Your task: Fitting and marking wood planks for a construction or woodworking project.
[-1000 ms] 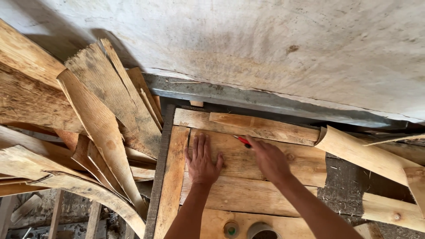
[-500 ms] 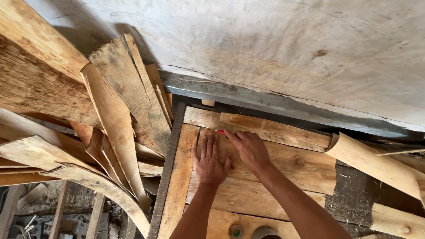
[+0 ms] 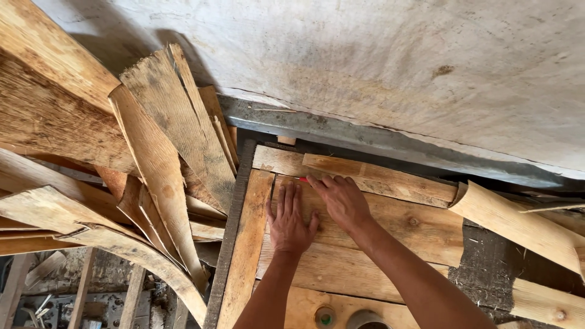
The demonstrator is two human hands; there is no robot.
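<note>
My left hand point(image 3: 290, 218) lies flat, fingers spread, on a pale wooden plank point(image 3: 420, 228) of a board panel. My right hand point(image 3: 341, 200) rests just to its right, fingers curled on a small red marker point(image 3: 303, 180) whose tip pokes out at the plank's upper left edge. A narrower wooden strip point(image 3: 378, 173) lies along the top of the panel, just beyond both hands.
A heap of curved bark slabs and veneer offcuts point(image 3: 152, 152) fills the left side. A stained grey wall point(image 3: 365, 67) rises behind a metal rail point(image 3: 341, 134). A rolled bark piece point(image 3: 518, 225) lies at right. Round holes point(image 3: 323, 317) show at the bottom.
Both hands have slid left along the plank, the right hand carrying the red marker toward the panel's upper left corner. The view has shifted slightly too.
</note>
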